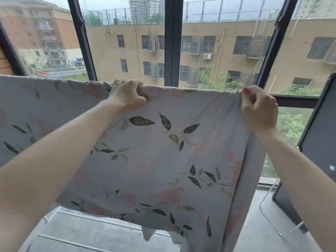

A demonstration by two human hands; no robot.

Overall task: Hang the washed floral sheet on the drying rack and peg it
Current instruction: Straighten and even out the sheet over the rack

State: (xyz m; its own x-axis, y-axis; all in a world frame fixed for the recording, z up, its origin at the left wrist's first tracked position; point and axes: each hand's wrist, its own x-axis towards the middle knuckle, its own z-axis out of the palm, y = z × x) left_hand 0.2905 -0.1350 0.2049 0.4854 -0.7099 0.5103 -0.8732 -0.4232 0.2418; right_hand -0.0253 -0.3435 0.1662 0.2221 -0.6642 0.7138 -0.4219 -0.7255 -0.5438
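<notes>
The pale grey cotton sheet printed with pink blossoms and dark green leaves (163,151) fills most of the view, held up in front of a dark-framed window (172,42); its top edge runs taut between the two hands and on to the left, and its lower part hangs in soft folds over the thin white rails of a drying rack (87,240) low in the picture. The cloth looks thin and limp, and it bunches readily where it is gathered. Judging from this, the step in hand is spreading the sheet before laying it over the rack; no pegs are in view. The next move probably calls for lowering the top edge evenly onto a rail, kept stretched so it does not crease. The left hand (127,95) has its grip closed in a fist round a rolled bunch of the top hem. The right hand (258,110) pinches the sheet's upper right corner between thumb and fingertips.
</notes>
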